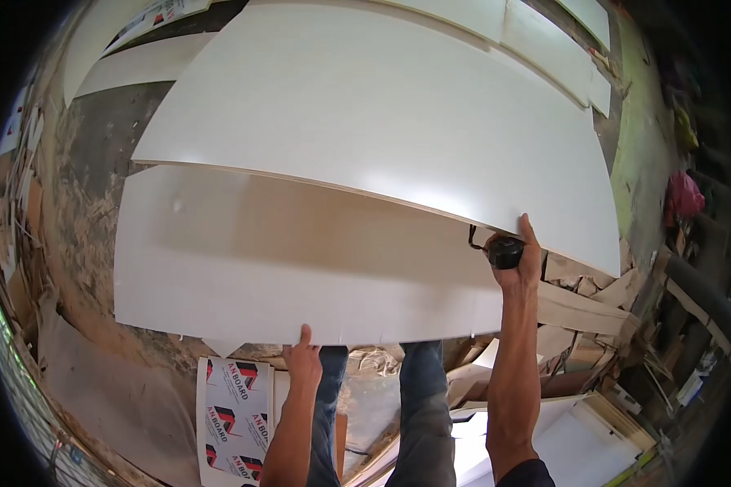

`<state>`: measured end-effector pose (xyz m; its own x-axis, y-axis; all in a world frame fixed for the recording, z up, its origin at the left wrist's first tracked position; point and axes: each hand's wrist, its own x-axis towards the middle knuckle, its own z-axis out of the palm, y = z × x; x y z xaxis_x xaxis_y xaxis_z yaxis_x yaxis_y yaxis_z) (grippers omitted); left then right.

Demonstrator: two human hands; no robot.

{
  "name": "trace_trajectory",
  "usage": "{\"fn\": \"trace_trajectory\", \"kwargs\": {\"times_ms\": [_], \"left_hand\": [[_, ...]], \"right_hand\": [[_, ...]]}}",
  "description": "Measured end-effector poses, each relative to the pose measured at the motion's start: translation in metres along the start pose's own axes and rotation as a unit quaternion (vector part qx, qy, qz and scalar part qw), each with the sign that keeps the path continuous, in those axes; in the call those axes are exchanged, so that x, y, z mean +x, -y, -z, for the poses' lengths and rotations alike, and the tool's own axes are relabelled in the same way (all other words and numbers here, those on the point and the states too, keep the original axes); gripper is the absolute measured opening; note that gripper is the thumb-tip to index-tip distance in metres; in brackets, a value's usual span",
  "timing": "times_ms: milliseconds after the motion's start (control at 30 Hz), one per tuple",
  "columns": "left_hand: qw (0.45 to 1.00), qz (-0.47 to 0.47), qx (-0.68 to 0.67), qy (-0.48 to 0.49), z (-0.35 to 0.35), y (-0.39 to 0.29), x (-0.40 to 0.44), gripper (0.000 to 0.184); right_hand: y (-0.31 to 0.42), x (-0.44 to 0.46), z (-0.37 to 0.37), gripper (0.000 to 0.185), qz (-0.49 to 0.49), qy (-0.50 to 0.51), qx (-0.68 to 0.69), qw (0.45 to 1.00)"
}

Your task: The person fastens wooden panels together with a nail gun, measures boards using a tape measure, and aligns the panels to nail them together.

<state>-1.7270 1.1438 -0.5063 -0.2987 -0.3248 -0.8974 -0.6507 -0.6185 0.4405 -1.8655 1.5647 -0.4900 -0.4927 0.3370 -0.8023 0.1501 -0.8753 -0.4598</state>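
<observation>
My right hand (518, 260) is wrapped around a black tape measure (505, 252) with a dark strap hanging off its left side. One digit of that hand reaches up onto the front edge of a large white board (365, 105). Below and nearer to me lies a second white board (300, 260), partly shaded by the first. My left hand (303, 357) grips the near edge of this second board, thumb on top and the other fingers hidden beneath it.
More white panels (544, 45) lie at the far side. Printed wrapping marked ANBOARD (234, 414) is at my lower left. Cardboard strips (585, 307) and a white panel in a wooden frame (581, 446) are at right. A pink bag (685, 196) sits farther right.
</observation>
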Motion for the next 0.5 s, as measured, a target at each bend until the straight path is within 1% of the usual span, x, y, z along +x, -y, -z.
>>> {"fn": "trace_trajectory", "kwargs": {"times_ms": [33,67,100,167,200,267,333,367,400,467,500], "left_hand": [[1.000,-0.002,-0.002,0.000,0.003,-0.006,-0.008,0.053],[1.000,-0.001,0.008,-0.011,0.009,-0.016,-0.018,0.058],[1.000,-0.003,0.017,-0.019,0.012,-0.026,-0.027,0.062],[0.999,-0.030,0.031,-0.018,0.020,-0.042,-0.038,0.061],[0.998,-0.030,0.043,-0.019,0.024,-0.050,-0.044,0.059],[0.998,-0.032,0.053,-0.019,0.019,-0.069,-0.059,0.056],[0.994,-0.075,0.075,-0.039,0.011,-0.097,-0.085,0.059],[0.993,-0.081,0.076,-0.039,0.013,-0.107,-0.090,0.059],[0.992,-0.074,0.091,-0.051,0.019,-0.117,-0.095,0.060],[0.987,-0.049,0.139,-0.072,0.031,-0.131,-0.103,0.061],[0.985,-0.051,0.146,-0.071,0.031,-0.138,-0.108,0.061]], "right_hand": [[-0.003,0.004,0.001,0.025,-0.015,-0.041,0.013,0.999],[-0.007,0.006,0.003,0.027,-0.033,-0.083,0.027,0.996],[-0.012,0.010,0.002,0.027,-0.036,-0.077,0.030,0.996],[-0.022,0.021,0.001,0.025,-0.042,-0.110,-0.001,0.993],[-0.028,0.026,0.004,0.025,-0.046,-0.109,0.001,0.993],[-0.037,0.042,0.011,0.024,-0.049,-0.145,-0.020,0.988],[-0.048,0.057,0.025,0.025,-0.065,-0.155,-0.012,0.986],[-0.054,0.064,0.029,0.025,-0.077,-0.160,-0.003,0.984],[-0.057,0.065,0.025,0.025,-0.080,-0.155,0.002,0.985],[-0.062,0.059,0.022,0.027,-0.056,-0.178,-0.030,0.982],[-0.065,0.060,0.023,0.027,-0.058,-0.182,-0.024,0.981]]}}
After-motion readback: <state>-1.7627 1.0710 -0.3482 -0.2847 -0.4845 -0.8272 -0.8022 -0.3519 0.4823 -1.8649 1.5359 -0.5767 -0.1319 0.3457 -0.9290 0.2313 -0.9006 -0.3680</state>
